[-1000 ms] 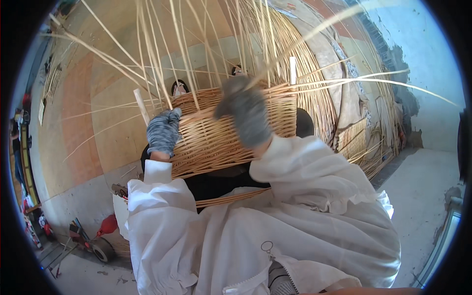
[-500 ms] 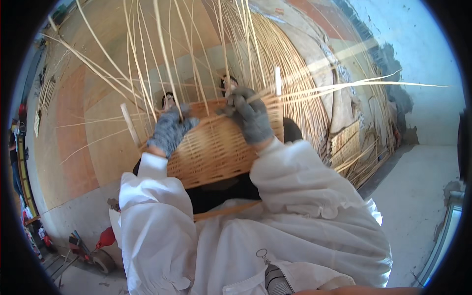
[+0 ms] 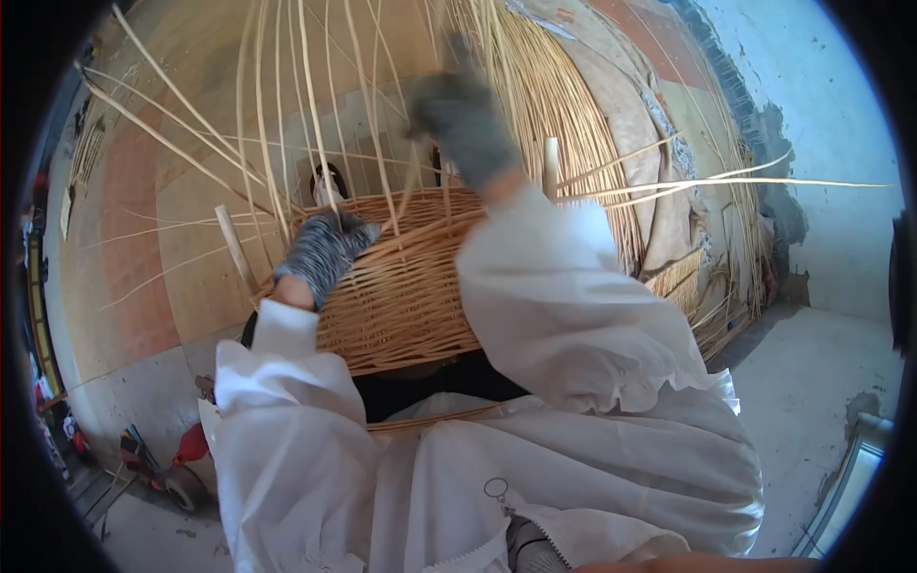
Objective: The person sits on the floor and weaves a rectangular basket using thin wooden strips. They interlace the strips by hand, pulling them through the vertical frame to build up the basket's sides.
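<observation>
My left hand (image 3: 323, 250), in a mottled grey glove, is closed on the top edge of a woven wicker panel (image 3: 396, 315) lying across my lap, where long pale rods (image 3: 306, 105) rise out of the weave. My right hand (image 3: 463, 129), also gloved, is raised beyond the panel's far edge among the rods, smeared by motion, so what its fingers hold is unclear. A wooden stake stands at each end, one on the left (image 3: 236, 248) and one on the right (image 3: 550, 167). Behind the weave a shoe (image 3: 327, 183) shows, partly hidden.
A dense bundle of willow rods (image 3: 564, 95) and a cloth sheet (image 3: 669, 229) lie to the right on plywood boards (image 3: 143, 267). A pale wall (image 3: 812, 143) rises at the far right. Wheeled equipment (image 3: 180, 492) with a red part (image 3: 191, 444) sits at the lower left.
My right hand has swung upward, away from the panel's edge to a place above it, with its forearm following. My left hand stays on the edge, slightly lower in the picture than half a second ago.
</observation>
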Motion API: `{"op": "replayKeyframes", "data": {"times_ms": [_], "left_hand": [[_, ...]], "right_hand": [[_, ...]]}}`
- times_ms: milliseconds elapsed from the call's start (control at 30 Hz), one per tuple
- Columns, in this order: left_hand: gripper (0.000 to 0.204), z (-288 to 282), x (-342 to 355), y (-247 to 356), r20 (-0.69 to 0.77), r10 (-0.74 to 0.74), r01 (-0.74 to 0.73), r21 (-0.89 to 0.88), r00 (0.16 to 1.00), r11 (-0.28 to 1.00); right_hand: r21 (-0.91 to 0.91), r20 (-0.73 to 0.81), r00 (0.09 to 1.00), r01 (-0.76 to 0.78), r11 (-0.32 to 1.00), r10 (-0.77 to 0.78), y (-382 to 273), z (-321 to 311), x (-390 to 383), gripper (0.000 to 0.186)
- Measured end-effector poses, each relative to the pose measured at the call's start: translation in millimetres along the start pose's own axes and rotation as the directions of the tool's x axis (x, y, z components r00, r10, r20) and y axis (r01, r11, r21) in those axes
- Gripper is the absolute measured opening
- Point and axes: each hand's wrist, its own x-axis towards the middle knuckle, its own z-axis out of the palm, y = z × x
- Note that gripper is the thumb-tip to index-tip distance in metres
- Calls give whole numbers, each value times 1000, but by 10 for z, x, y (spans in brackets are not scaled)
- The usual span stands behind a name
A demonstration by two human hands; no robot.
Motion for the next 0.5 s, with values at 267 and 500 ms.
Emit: {"op": "replayKeyframes", "data": {"times_ms": [267, 500], "left_hand": [[36, 294, 21, 327, -247, -121, 156, 126, 962, 980], [32, 285, 326, 89, -236, 93, 9, 397, 967, 918]], "right_hand": [[799, -249, 967, 172, 576, 57, 350, -553, -913, 26], [702, -298, 937, 88, 706, 179, 250, -382, -812, 26]]}}
